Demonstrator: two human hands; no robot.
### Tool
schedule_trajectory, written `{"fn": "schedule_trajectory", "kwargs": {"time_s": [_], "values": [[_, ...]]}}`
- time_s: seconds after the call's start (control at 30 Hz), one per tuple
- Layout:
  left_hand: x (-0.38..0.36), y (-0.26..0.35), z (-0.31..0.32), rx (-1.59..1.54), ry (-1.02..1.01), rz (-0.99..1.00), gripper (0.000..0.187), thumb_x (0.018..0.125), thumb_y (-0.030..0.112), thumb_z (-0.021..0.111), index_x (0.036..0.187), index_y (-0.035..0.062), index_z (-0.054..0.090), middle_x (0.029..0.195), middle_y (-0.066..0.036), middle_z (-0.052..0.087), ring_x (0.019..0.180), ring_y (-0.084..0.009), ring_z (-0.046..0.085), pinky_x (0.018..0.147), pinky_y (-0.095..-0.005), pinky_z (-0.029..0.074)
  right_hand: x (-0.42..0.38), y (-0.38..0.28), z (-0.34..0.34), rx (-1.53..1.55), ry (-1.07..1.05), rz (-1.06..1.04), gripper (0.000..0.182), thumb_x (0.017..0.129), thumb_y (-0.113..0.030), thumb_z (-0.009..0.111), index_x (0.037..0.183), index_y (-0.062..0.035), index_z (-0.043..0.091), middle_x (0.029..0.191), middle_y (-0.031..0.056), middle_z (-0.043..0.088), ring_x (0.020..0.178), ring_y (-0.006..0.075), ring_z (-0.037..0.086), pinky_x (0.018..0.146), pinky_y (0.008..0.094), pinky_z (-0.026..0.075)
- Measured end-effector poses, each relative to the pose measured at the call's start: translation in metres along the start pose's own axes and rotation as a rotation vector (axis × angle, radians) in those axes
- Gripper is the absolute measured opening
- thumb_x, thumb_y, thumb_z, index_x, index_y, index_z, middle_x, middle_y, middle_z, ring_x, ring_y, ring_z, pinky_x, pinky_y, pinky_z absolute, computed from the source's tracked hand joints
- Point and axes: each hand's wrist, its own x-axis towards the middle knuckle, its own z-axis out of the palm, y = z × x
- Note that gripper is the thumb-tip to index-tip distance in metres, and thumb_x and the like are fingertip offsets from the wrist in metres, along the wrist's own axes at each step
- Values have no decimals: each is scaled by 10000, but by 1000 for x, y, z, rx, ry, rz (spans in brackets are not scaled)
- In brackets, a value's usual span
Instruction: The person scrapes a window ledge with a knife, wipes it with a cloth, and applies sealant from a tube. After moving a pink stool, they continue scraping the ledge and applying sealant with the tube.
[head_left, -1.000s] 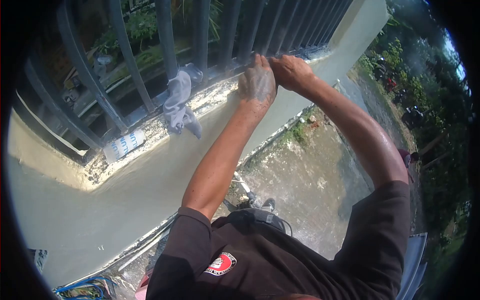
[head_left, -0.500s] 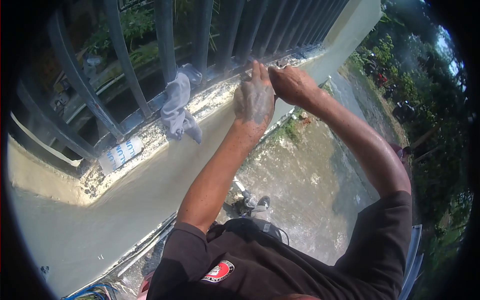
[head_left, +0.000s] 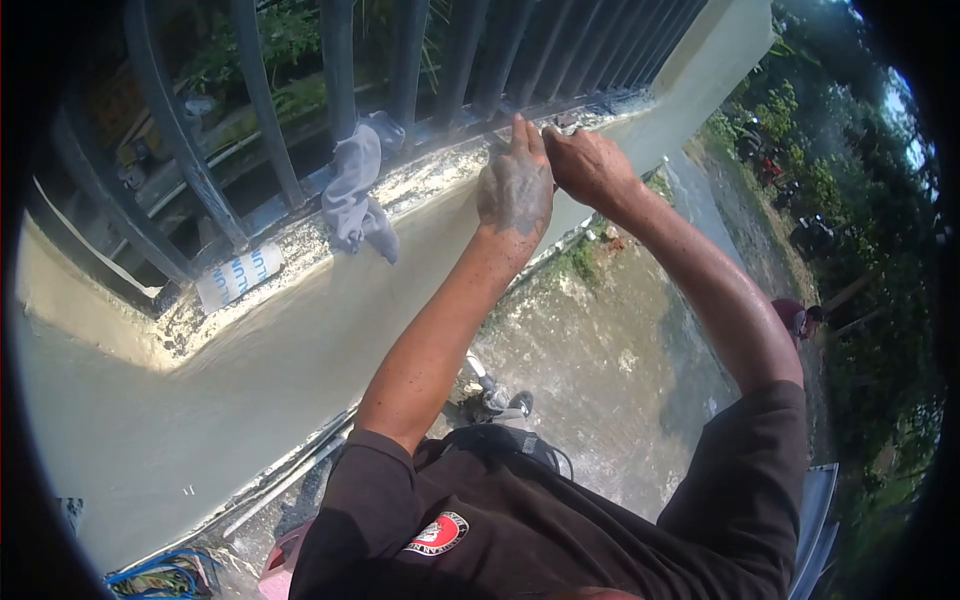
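My left hand (head_left: 516, 185), smeared with grey paste or dust, is at the top of the low wall beside the metal bars, with at least two fingers stretched out; the others are hidden. My right hand (head_left: 592, 168) is closed right next to it, its knuckles close to the left fingers. Whatever the right hand grips is hidden, though a small dark bit shows between the hands. To the left, a crumpled grey cloth (head_left: 352, 190) hangs over the chipped wall ledge (head_left: 425, 180).
Dark metal bars (head_left: 262, 110) rise from the ledge. A blue-and-white printed strip (head_left: 240, 278) lies at its left end. Blue cables (head_left: 160, 572) lie on the ground at lower left. Another person (head_left: 792, 318) is at the right, near the trees.
Both hands stay together at the ledge with only a slight shift. The view has moved a little, and the person at the right shows more.
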Motion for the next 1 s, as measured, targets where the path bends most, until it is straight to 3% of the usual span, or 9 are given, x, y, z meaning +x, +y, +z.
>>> {"fn": "schedule_trajectory", "kwargs": {"time_s": [0.1,0.2,0.3,0.37,0.43,0.47,0.6,0.9,1.0], "values": [[24,-3,7,20,27,-12,843,822,333,777,1471,-23,373,1566,-166,348,1067,-345,679,890,-424,575,25,14,15,-61,117,-21,236,898,-156,612,1087,-14,608,863,230,705,833,368,716,705,466,583],[33,-8,12,-21,61,-7,862,834,355,766,1489,-15,345,1572,-144,346,1095,-337,670,898,-418,572,26,17,11,-27,64,-110,252,925,-159,547,1123,-14,603,867,223,708,833,373,716,711,474,584],[0,3,-13,4,-67,-37,873,836,357,762,1499,-9,328,1573,-155,339,1093,-330,672,898,-420,573,7,12,11,-49,45,-75,291,913,-172,594,1160,-18,596,879,205,714,860,381,712,749,470,585],[1,3,1,-28,-35,-28,878,838,361,760,1502,-9,321,1573,-165,332,1075,-339,677,900,-423,573,7,15,17,5,27,-37,304,894,-172,638,1155,-20,606,887,192,718,879,384,710,772,467,586],[17,5,7,-1,20,-54,877,836,356,762,1501,-9,321,1571,-169,335,1066,-338,681,900,-425,572,22,26,23,-28,97,-106,278,897,-164,631,1137,-25,618,899,196,720,868,381,713,751,469,590],[24,4,9,-2,55,-40,870,834,357,764,1495,-6,332,1568,-163,343,1080,-341,674,901,-430,572,26,25,16,0,54,-93,233,920,-149,569,1110,-32,635,920,201,721,883,371,716,752,459,593],[19,-1,3,-25,55,-25,865,840,384,756,1493,-2,339,1570,-149,346,1123,-347,652,912,-430,567,25,15,-3,-85,29,-72,201,908,-124,573,1061,-30,664,951,200,724,922,358,716,782,451,589],[40,-3,16,-14,77,-93,914,803,371,798,1495,-2,331,1580,-144,322,1098,-356,664,947,-444,553,35,12,-7,-41,5,-80,214,907,-109,537,1036,-38,692,1000,217,717,934,367,715,794,457,589],[7,0,0,-69,31,-60,899,807,347,796,1497,6,331,1583,-145,316,1100,-353,664,948,-447,552,20,9,-2,-72,16,-86,243,916,-113,520,1093,-21,660,992,227,713,952,373,708,817,463,580]]}}
